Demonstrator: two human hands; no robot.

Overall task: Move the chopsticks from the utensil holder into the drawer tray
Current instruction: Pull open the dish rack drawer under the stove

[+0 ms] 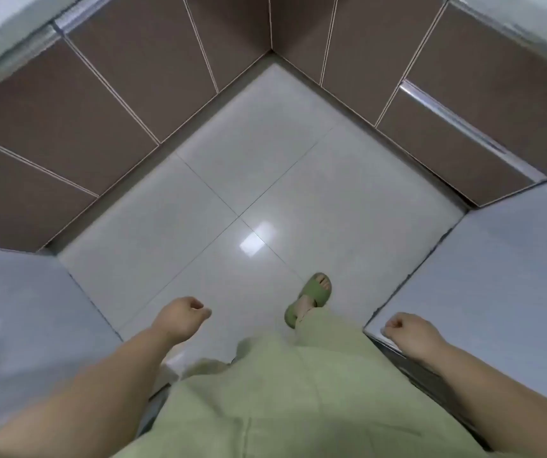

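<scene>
I am looking straight down at a white tiled floor. My left hand (182,317) hangs over the floor with its fingers curled loosely and nothing in it. My right hand (409,332) is curled the same way, empty, over the edge of the pale counter at the right. No chopsticks, utensil holder or drawer tray are in view. A brown drawer front with a metal handle strip (457,119) is closed at the upper right.
Brown cabinet doors (126,87) line the left and far sides and meet in a corner. Pale grey counters (503,259) flank me on both sides. My foot in a green slipper (310,297) steps forward on the floor (232,180).
</scene>
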